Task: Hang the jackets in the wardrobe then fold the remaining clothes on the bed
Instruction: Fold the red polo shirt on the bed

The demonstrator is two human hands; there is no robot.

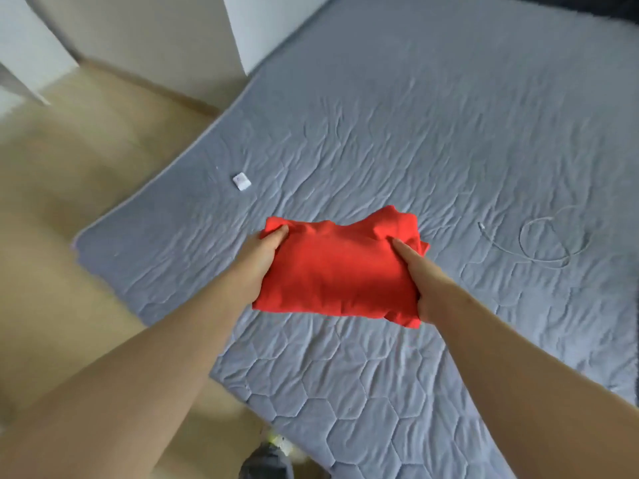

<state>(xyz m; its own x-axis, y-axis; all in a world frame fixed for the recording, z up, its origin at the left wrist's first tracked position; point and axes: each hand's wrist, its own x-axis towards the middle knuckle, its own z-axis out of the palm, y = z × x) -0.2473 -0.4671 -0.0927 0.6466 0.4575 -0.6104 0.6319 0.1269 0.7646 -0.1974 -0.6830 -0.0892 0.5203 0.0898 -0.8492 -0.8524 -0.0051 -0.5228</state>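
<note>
Red garment (339, 271) folded into a bundle, held over the grey quilted bed (415, 133). Small white item (241, 181) lies on bed near its left edge; left grip (261, 257) clasps bundle's left side, thumb on top; right grip (420, 278) clasps right side, thumb on top; white cable (549, 242) loops on bed further right.

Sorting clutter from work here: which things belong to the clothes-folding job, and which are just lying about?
Job: folded red cloth garment, gripped by left hand and right hand; grey quilted bed beneath.
Lying about: small white square plug, looped white cable, both on the bed.
</note>
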